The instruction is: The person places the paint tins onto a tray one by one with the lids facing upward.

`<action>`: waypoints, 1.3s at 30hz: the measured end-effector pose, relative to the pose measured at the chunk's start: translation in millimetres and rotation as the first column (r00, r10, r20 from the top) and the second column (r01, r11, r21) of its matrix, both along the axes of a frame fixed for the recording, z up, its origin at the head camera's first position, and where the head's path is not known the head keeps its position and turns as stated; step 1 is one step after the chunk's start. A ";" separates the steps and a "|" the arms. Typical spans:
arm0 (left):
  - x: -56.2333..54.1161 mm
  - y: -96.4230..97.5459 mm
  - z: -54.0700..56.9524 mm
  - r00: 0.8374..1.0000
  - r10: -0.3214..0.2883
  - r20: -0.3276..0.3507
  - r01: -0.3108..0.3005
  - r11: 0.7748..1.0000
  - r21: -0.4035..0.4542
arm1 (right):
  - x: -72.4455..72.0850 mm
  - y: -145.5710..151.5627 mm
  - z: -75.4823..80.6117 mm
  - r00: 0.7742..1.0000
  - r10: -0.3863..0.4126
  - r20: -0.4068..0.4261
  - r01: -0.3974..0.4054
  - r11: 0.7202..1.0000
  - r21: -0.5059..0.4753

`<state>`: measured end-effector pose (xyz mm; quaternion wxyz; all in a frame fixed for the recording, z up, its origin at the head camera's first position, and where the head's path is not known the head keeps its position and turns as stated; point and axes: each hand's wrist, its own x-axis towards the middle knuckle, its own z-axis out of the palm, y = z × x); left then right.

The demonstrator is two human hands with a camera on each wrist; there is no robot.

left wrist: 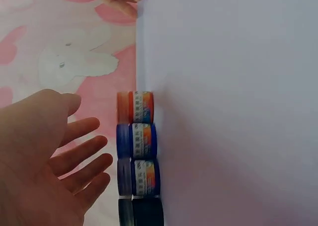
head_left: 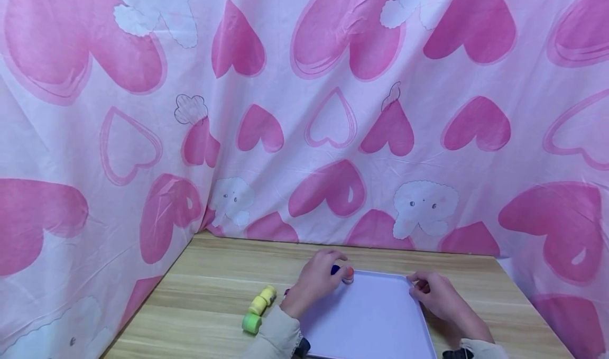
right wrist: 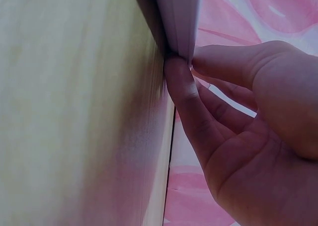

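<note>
A pale tray (head_left: pixel 371 316) lies flat on the wood-grained bench (head_left: pixel 200 279), with a hand at each of its far corners. The person's right hand (head_left: pixel 440 293) is at the far right corner, its thumb and index finger pinching the tray's edge. The left hand (head_left: pixel 316 277) is by the far left corner, beside a row of 4 small jars; the left wrist view shows its fingers slightly spread and relaxed, just apart from the jars and gripping nothing. That row runs from an orange jar (left wrist: pixel 143 107), nearest the right hand, through a blue jar (left wrist: pixel 143 140) and a dark violet jar (left wrist: pixel 146 177) to a black jar (left wrist: pixel 149 212), each close against the next. The first 3 bear multicoloured labels too blurred to read. The orange jar is right at the tray's corner, but whether the others stand inside the rim or just outside cannot be told. To the left of the left sleeve (head_left: pixel 273 332), 2 yellow jars (head_left: pixel 258 305) and 1 green jar (head_left: pixel 251 323) form another short row on the bench. A pink heart-patterned curtain (head_left: pixel 260 129) hangs behind and along both sides.
</note>
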<state>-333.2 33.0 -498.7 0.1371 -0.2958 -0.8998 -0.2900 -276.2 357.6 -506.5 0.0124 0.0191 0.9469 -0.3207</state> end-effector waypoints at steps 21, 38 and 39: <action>8.2 -77.7 19.2 0.994 -0.013 0.107 0.004 0.996 0.086 | -2.1 -0.1 -1.9 1.000 0.002 -0.018 -0.001 1.000 0.018; 7.1 -121.8 9.9 0.987 -0.031 0.160 0.026 0.999 0.033 | -2.0 -0.1 -1.8 1.000 -0.001 -0.005 0.001 1.000 0.026; 7.3 -124.0 10.1 0.985 -0.036 0.167 0.031 0.999 0.033 | -1.8 0.1 -1.8 1.000 -0.001 -0.005 0.001 1.000 0.027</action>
